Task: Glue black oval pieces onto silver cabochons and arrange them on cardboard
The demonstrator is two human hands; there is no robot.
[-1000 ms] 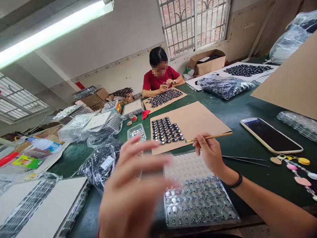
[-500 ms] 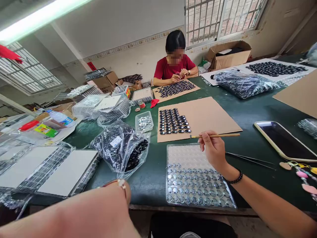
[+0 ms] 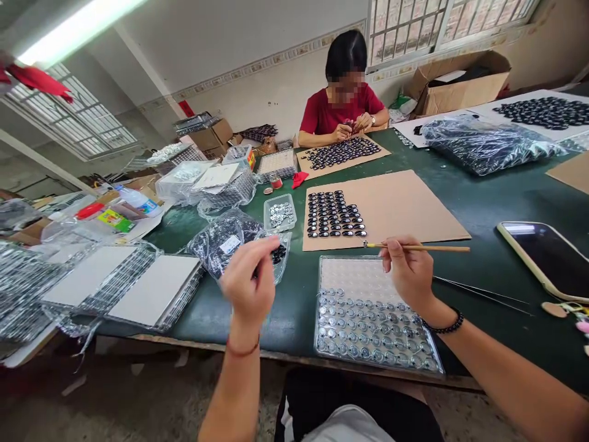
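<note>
My right hand point(image 3: 409, 273) is closed on a thin wooden stick point(image 3: 427, 248), whose tip points left at the near edge of a cardboard sheet point(image 3: 405, 209). Rows of black oval pieces point(image 3: 334, 215) lie on that sheet. The hand rests over the far part of a clear blister tray point(image 3: 359, 279); the tray's near rows hold silvery round pieces. My left hand point(image 3: 251, 282) hovers at the mouth of a clear plastic bag of black pieces point(image 3: 225, 239), fingers bunched together. What they pinch, if anything, is hidden.
A small clear box of silvery pieces point(image 3: 280, 213) sits left of the cardboard. Tweezers point(image 3: 478, 291) and a phone point(image 3: 547, 258) lie to the right. A person in a red shirt point(image 3: 343, 110) works at the far side. Wrapped tray stacks point(image 3: 138, 288) fill the left.
My left hand dropped from in front of the camera out of view, then came up to the bag's mouth. The view swung left. My right hand kept the stick in place.
</note>
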